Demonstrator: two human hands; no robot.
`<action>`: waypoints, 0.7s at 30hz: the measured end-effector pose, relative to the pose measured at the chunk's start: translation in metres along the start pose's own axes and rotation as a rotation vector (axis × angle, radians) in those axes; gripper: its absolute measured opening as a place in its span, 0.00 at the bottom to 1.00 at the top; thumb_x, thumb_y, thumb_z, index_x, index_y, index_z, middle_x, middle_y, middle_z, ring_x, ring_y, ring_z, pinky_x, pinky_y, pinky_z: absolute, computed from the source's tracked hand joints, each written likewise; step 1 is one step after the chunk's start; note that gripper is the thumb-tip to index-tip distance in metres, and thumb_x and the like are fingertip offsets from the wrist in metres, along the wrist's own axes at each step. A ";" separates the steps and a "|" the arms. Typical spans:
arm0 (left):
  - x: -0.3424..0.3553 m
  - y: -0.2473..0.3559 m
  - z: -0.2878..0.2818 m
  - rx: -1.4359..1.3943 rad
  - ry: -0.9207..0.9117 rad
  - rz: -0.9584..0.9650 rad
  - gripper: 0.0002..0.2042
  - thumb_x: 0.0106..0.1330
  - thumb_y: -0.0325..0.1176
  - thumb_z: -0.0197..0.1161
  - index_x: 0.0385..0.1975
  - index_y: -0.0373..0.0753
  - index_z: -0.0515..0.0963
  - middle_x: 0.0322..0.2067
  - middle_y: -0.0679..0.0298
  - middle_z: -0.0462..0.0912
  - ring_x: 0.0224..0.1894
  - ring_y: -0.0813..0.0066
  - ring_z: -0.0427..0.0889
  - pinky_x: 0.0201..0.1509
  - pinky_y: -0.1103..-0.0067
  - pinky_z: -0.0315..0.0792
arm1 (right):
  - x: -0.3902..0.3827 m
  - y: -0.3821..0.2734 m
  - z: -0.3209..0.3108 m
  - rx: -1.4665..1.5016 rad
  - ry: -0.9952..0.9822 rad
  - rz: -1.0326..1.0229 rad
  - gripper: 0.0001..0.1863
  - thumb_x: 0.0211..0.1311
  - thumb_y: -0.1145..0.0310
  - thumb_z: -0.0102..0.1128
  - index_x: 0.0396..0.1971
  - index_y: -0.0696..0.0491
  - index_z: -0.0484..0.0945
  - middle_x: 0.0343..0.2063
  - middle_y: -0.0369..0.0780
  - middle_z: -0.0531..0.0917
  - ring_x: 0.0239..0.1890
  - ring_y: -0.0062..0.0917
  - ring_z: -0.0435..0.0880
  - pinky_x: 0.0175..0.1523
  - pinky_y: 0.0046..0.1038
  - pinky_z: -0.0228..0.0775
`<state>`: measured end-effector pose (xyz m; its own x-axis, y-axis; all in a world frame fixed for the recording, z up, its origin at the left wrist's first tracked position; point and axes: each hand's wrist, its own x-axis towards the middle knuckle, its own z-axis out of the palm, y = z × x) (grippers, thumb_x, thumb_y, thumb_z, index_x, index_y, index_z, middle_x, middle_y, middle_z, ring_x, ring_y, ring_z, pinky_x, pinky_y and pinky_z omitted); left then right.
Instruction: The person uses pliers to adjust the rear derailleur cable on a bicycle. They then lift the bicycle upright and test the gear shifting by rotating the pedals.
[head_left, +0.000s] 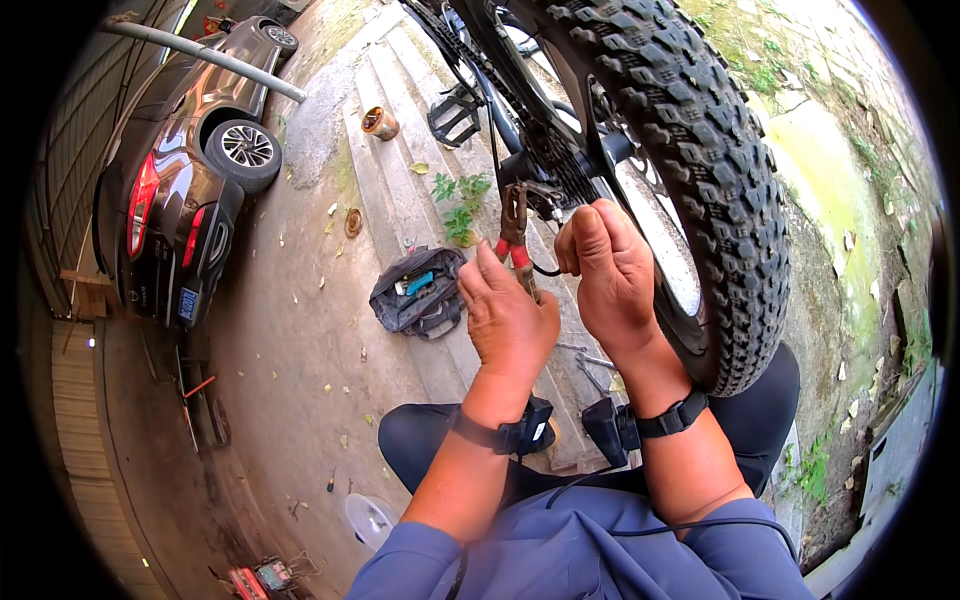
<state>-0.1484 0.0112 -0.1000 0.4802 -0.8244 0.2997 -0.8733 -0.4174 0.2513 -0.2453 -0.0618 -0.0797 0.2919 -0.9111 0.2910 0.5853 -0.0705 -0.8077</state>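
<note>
"Head view, item one: the left hand?"

"Left hand (507, 318), one, fingers partly extended, grasping red-handled pliers (519, 255) by the lower end. Pliers roughly upright, jaws uppermost, just beside the gear mechanism (543, 200); contact cannot be told."

"Item two: the right hand?"

"Right hand (612, 265), one, clenched, knuckles near the same mechanism. Contents hidden; cannot tell what it grips. Black cable (545, 271), one, curving between the two hands."

"Main piece?"

"Bicycle (597, 130), black, in front of the person; knobby tyre (700, 190) to the right of the hands, pedal (453, 118) farther off."

"Surroundings?"

"Dark bag (400, 318), open, left of the left hand, a turquoise object (420, 283) inside. Green plant (460, 210), leafy, beyond it. Rusty tin (380, 123), upright on a concrete step. Brown car (190, 170), parked, far left."
</note>
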 end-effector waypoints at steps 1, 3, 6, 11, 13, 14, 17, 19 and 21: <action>0.000 0.001 0.000 -0.014 -0.012 -0.009 0.40 0.48 0.27 0.67 0.63 0.24 0.56 0.51 0.44 0.65 0.57 0.43 0.67 0.61 0.62 0.67 | 0.000 0.000 -0.001 0.025 -0.001 0.017 0.19 0.79 0.59 0.44 0.26 0.55 0.67 0.21 0.35 0.70 0.24 0.16 0.65 0.32 0.20 0.60; 0.000 0.000 0.000 -0.034 -0.033 -0.030 0.38 0.48 0.28 0.68 0.61 0.26 0.58 0.50 0.45 0.65 0.56 0.43 0.67 0.60 0.62 0.69 | 0.001 -0.001 0.000 0.071 -0.026 0.025 0.19 0.79 0.59 0.44 0.26 0.55 0.67 0.21 0.35 0.70 0.24 0.16 0.65 0.32 0.20 0.59; 0.005 0.001 -0.006 -0.069 -0.090 -0.067 0.36 0.48 0.28 0.68 0.58 0.28 0.60 0.50 0.47 0.66 0.56 0.45 0.68 0.59 0.62 0.69 | 0.001 -0.005 0.000 0.077 -0.043 0.028 0.19 0.79 0.60 0.44 0.26 0.55 0.67 0.21 0.35 0.70 0.24 0.16 0.64 0.32 0.20 0.59; 0.018 -0.029 -0.005 0.015 -0.040 0.096 0.34 0.47 0.27 0.68 0.57 0.31 0.61 0.50 0.48 0.67 0.57 0.46 0.69 0.58 0.63 0.69 | -0.001 0.002 -0.002 -0.002 0.018 0.120 0.19 0.79 0.59 0.44 0.26 0.55 0.66 0.21 0.34 0.70 0.24 0.16 0.64 0.32 0.20 0.59; 0.028 -0.043 -0.005 0.034 -0.033 0.175 0.34 0.46 0.27 0.69 0.57 0.32 0.62 0.50 0.49 0.68 0.56 0.46 0.69 0.58 0.63 0.69 | 0.000 -0.002 -0.001 0.028 -0.004 0.087 0.19 0.79 0.59 0.44 0.26 0.55 0.66 0.21 0.34 0.70 0.24 0.16 0.64 0.32 0.20 0.59; 0.035 -0.048 -0.005 0.033 -0.031 0.220 0.34 0.46 0.26 0.69 0.56 0.33 0.62 0.50 0.49 0.68 0.56 0.46 0.69 0.58 0.63 0.69 | 0.000 -0.003 -0.002 0.028 -0.005 0.072 0.19 0.79 0.59 0.44 0.26 0.55 0.66 0.21 0.34 0.70 0.25 0.16 0.64 0.32 0.20 0.59; 0.058 -0.068 -0.007 0.030 0.035 0.388 0.29 0.48 0.25 0.64 0.54 0.35 0.65 0.46 0.50 0.70 0.51 0.46 0.72 0.54 0.62 0.70 | -0.001 0.002 -0.001 0.012 0.016 0.073 0.19 0.79 0.59 0.44 0.26 0.55 0.66 0.21 0.35 0.70 0.25 0.17 0.64 0.32 0.20 0.59; 0.075 -0.076 -0.016 0.072 0.027 0.453 0.29 0.47 0.23 0.63 0.54 0.36 0.65 0.46 0.50 0.70 0.51 0.47 0.72 0.55 0.63 0.70 | 0.001 -0.002 0.003 0.078 -0.010 0.038 0.20 0.79 0.59 0.44 0.26 0.55 0.66 0.21 0.35 0.69 0.25 0.17 0.64 0.32 0.21 0.59; 0.085 -0.077 -0.014 0.038 0.055 0.522 0.30 0.46 0.20 0.63 0.54 0.36 0.65 0.47 0.50 0.71 0.51 0.47 0.72 0.55 0.63 0.69 | 0.001 -0.003 0.002 0.097 -0.022 0.009 0.20 0.79 0.59 0.44 0.26 0.55 0.66 0.21 0.35 0.69 0.25 0.17 0.64 0.33 0.21 0.59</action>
<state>-0.0389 -0.0213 -0.0809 -0.0165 -0.9056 0.4238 -0.9993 0.0288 0.0225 -0.2455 -0.0622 -0.0757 0.3139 -0.9021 0.2960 0.6527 -0.0214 -0.7573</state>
